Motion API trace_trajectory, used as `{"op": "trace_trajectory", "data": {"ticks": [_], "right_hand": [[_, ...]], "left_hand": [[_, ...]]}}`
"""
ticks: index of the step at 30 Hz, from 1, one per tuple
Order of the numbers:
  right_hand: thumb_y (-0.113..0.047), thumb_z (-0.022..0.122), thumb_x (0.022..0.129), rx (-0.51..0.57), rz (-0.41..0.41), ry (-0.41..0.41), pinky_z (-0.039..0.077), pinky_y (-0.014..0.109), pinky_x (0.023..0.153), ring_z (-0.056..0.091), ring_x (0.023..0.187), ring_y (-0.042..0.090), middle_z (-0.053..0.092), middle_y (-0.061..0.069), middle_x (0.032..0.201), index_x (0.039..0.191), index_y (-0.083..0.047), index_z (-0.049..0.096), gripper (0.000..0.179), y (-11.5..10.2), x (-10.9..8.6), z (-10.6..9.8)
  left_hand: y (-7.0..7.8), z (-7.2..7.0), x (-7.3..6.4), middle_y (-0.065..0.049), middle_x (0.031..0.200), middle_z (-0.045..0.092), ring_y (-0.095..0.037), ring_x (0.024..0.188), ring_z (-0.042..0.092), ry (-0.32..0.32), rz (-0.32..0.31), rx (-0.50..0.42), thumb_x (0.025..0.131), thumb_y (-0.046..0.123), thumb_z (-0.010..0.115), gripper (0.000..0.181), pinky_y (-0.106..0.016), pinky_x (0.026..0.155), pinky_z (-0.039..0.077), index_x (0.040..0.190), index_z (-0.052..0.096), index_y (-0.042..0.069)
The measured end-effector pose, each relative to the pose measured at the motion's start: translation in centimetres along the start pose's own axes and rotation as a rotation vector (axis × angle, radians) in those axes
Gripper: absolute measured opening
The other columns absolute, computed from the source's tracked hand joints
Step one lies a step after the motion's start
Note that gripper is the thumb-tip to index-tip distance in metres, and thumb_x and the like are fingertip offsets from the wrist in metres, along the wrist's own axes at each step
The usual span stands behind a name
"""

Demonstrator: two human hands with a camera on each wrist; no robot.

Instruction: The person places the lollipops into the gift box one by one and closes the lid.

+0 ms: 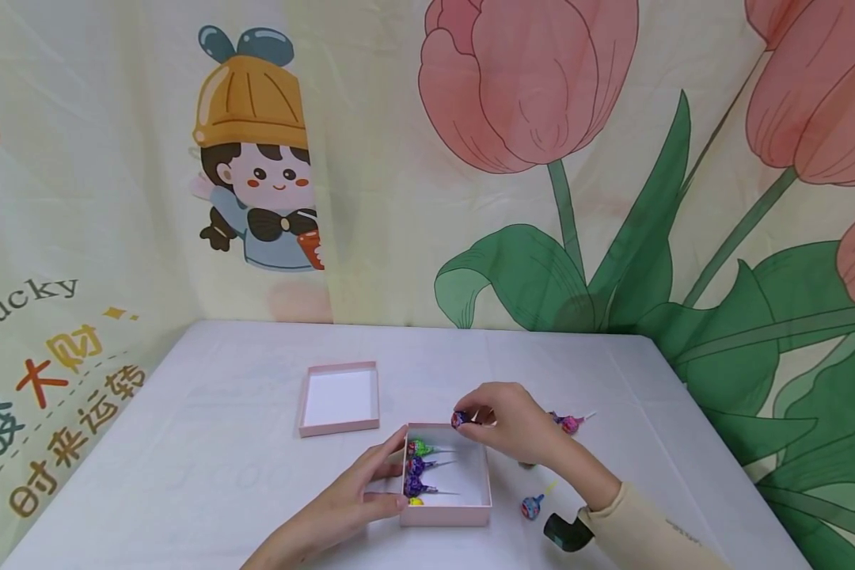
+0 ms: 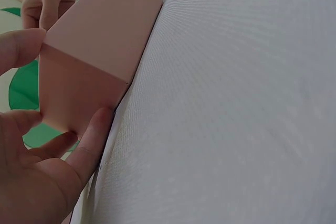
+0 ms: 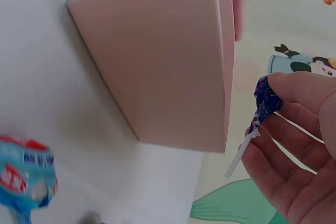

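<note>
An open pink box (image 1: 445,516) stands on the table, with a green lollipop (image 1: 419,448), two dark purple lollipops (image 1: 416,484) and a bit of yellow along its left side, their sticks pointing right. My left hand (image 1: 359,495) grips the box's left side, thumb at the near corner, fingers farther back. Above the box's far right corner, my right hand (image 1: 509,419) pinches another dark purple lollipop (image 3: 266,98) by its wrapped head between thumb and fingers. Its white stick points down and away from the palm in the right wrist view.
The pink box lid (image 1: 338,431) lies inside-up behind and left of the box. To the right lie a blue lollipop (image 1: 531,507) and a pink lollipop (image 1: 571,424), with others partly hidden by the right arm. A printed curtain (image 1: 378,198) hangs behind the table.
</note>
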State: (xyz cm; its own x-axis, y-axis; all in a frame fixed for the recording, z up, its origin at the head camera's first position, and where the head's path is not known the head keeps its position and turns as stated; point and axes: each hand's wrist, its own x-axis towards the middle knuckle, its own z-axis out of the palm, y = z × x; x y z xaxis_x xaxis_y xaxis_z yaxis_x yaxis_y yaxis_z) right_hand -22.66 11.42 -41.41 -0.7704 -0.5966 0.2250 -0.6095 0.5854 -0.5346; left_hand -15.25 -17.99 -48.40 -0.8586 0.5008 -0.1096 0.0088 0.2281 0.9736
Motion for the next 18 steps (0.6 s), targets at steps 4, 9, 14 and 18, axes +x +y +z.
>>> {"op": "trace_trajectory", "data": {"ticks": [4,9,14,18], "right_hand": [[-0.017,0.083,0.095,0.019,-0.006,-0.016,0.060,0.026,0.079,0.065,0.086,0.001,0.075,-0.009,0.100,0.115,-0.012,0.081,0.021,-0.7,0.2,0.7],[-0.018,0.083,0.095,0.010,0.008,-0.039,0.059,0.023,0.077,0.064,0.085,0.001,0.073,-0.010,0.098,0.114,-0.014,0.081,0.020,-1.4,0.4,1.3],[-0.018,0.084,0.094,-0.010,-0.004,-0.030,0.058,0.022,0.076,0.064,0.084,0.001,0.073,-0.009,0.097,0.113,-0.013,0.081,0.020,-1.6,0.4,1.7],[-0.018,0.084,0.094,-0.014,-0.011,-0.028,0.059,0.024,0.076,0.064,0.084,0.002,0.073,-0.008,0.097,0.112,-0.013,0.081,0.020,-1.8,0.5,1.9]], "left_hand": [[0.2,0.0,-0.1,-0.016,0.175,0.020,-0.040,0.151,0.039,0.004,-0.009,0.006,0.102,0.030,0.072,0.087,-0.044,0.111,0.047,0.171,0.019,0.035],[0.3,0.1,-0.1,-0.018,0.175,0.019,-0.042,0.151,0.039,0.001,0.000,0.012,0.103,0.031,0.071,0.087,-0.049,0.113,0.048,0.172,0.018,0.034],[0.2,0.2,-0.1,-0.016,0.175,0.019,-0.041,0.151,0.039,-0.001,-0.001,0.009,0.103,0.030,0.071,0.087,-0.053,0.114,0.046,0.171,0.018,0.034],[0.1,0.2,0.0,-0.016,0.175,0.020,-0.041,0.151,0.039,0.003,-0.001,0.008,0.103,0.030,0.071,0.086,-0.054,0.114,0.046,0.171,0.019,0.034]]}}
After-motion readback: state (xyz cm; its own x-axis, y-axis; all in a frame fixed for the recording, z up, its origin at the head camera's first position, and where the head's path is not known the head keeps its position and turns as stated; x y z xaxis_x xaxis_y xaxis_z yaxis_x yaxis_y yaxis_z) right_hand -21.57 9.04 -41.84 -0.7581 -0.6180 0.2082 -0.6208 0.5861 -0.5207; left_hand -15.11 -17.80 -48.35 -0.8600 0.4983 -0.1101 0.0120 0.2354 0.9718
